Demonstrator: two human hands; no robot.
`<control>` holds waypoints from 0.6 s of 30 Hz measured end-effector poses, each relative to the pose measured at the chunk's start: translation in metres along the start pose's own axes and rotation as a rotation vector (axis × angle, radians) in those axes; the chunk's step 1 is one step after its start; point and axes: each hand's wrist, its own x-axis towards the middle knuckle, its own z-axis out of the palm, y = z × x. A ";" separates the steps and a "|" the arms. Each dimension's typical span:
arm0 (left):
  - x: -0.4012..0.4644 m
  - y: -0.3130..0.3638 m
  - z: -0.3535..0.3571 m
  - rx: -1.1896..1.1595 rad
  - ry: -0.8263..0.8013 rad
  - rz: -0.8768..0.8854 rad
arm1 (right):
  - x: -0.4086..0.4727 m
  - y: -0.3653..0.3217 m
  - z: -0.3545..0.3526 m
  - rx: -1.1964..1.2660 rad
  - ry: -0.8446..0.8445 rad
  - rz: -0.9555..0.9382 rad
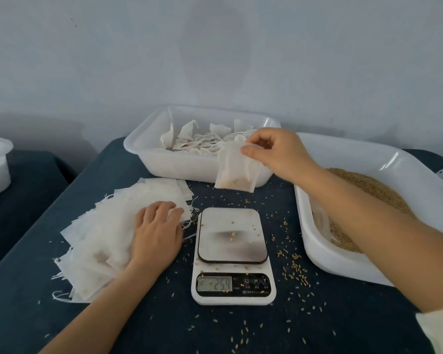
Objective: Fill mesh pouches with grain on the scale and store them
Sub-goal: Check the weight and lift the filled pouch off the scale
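I've got right hand (279, 154) fingers pinching the filled pouch (237, 169), hanging long-axis vertical just at the storage tray's (149, 159) 5 o'clock rim; left hand (156, 233) flat on the empty pouches (108, 236).

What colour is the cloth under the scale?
Dark blue. The cloth under the scale shows in the head view.

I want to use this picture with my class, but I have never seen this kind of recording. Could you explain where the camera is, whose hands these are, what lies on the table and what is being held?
There is no machine here. The one picture comes from a camera worn on a person's head, looking down at their own hands. On the dark cloth stands a kitchen scale with loose grains scattered around it. The left hand rests flat on a pile of empty pouches. The right hand pinches a pouch with a little grain in it, at the near edge of the back tray of filled pouches. The tray on the right holds the grain.
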 end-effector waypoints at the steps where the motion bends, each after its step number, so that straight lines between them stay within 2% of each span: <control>1: 0.000 0.000 -0.001 0.023 -0.040 -0.062 | 0.012 -0.002 -0.007 -0.008 0.023 0.014; 4: 0.001 -0.001 0.005 0.102 -0.224 -0.198 | 0.052 0.000 -0.027 -0.013 0.122 0.074; 8: 0.002 -0.001 0.007 0.082 -0.234 -0.214 | 0.098 0.023 -0.037 0.114 0.214 0.206; 12: 0.003 0.000 0.006 0.081 -0.236 -0.214 | 0.122 0.070 -0.021 0.095 0.212 0.334; 15: 0.003 -0.001 0.005 0.073 -0.258 -0.221 | 0.115 0.108 -0.001 -0.132 0.092 0.405; 18: 0.004 -0.001 0.008 0.081 -0.255 -0.221 | 0.104 0.121 0.011 -0.392 -0.026 0.341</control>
